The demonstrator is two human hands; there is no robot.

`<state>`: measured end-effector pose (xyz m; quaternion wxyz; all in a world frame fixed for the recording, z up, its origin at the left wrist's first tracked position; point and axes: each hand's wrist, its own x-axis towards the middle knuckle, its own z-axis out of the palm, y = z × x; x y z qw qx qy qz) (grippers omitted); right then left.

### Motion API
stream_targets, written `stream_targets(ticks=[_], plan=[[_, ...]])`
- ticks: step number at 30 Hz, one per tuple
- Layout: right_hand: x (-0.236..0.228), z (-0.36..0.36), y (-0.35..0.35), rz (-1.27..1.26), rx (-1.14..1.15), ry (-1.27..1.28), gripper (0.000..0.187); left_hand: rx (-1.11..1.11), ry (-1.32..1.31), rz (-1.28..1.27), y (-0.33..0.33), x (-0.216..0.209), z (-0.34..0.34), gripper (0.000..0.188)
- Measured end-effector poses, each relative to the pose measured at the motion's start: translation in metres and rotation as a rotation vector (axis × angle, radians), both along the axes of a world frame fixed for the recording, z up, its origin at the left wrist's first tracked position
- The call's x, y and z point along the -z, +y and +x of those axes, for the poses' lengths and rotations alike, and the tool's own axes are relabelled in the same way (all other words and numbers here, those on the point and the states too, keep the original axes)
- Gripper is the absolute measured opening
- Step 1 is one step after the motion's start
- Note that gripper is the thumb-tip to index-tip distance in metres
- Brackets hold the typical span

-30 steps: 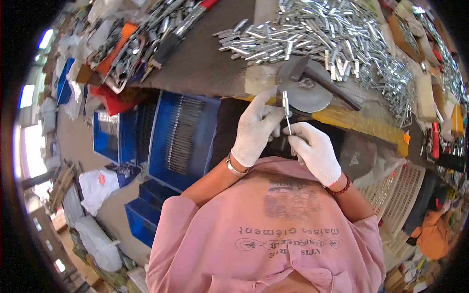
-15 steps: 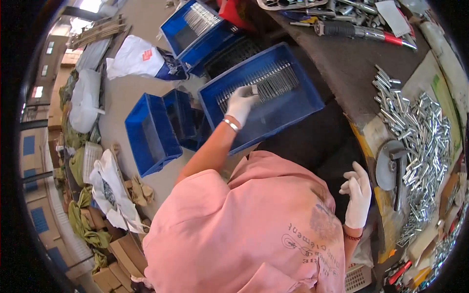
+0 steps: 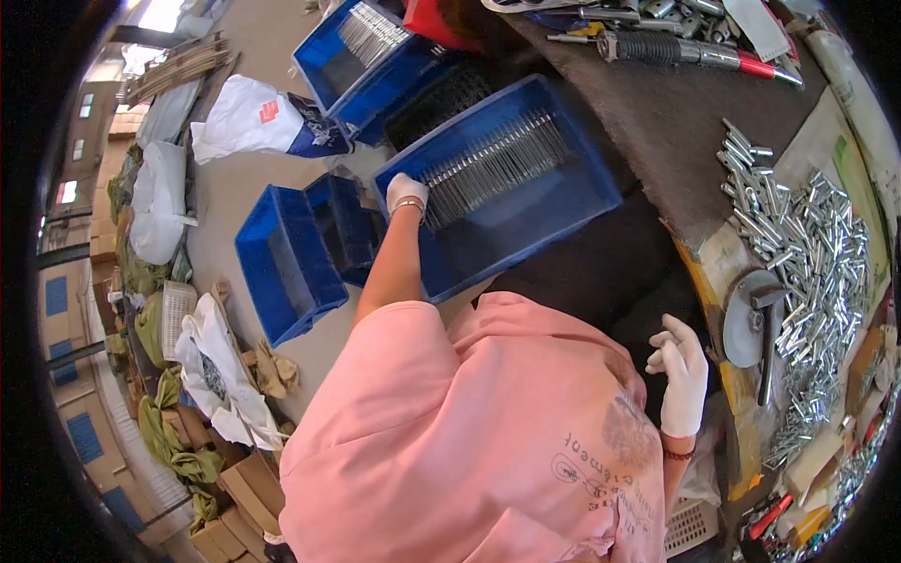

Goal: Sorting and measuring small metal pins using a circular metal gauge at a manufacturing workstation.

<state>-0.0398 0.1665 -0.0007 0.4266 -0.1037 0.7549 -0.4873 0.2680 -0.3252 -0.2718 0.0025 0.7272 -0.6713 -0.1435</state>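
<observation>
My left hand [image 3: 406,191], in a white glove, is at the left end of a blue plastic bin [image 3: 526,251], close against its inner wall. Its fingers are curled and mostly hidden from above, so what they hold cannot be seen. Beside it, thin shiny metal rods [image 3: 497,164] lie side by side in a long row across the bin. My right hand [image 3: 681,373], also gloved, hovers between my body and the workbench. Its fingers are loosely bent and apart, with nothing in them.
On the right, the workbench [image 3: 648,159] bears a heap of small metal tubes [image 3: 807,253], a round grey metal piece [image 3: 748,319] and a tool with a red end [image 3: 694,58]. More blue bins [image 3: 286,263] stand on the floor at left, near a white sack [image 3: 249,117].
My left hand has moved left from above the row of rods to the bin's left end, uncovering the row. My right hand has stayed almost in place. The view has shifted slightly.
</observation>
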Motion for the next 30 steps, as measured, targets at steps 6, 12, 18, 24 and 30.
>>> stream_targets(ticks=[6,12,18,24,30], plan=[[0.011,-0.006,0.004,-0.046,0.003,-0.048,0.038,0.199,-0.16,0.172,-0.002,-0.01,-0.01,0.031],[0.016,-0.005,0.01,-0.069,0.004,-0.036,0.037,0.271,-0.222,0.063,0.001,-0.061,-0.031,0.028],[0.005,-0.008,0.022,-0.088,0.001,0.007,0.033,0.684,0.708,-0.211,0.08,-0.228,-0.2,0.012],[-0.01,-0.005,0.035,-0.112,0.041,0.077,0.031,1.567,0.847,-0.216,0.199,-0.302,-0.35,0.02],[-0.02,-0.006,0.076,-0.162,0.098,0.405,0.03,1.763,0.551,-0.179,0.204,-0.304,-0.392,0.027]])
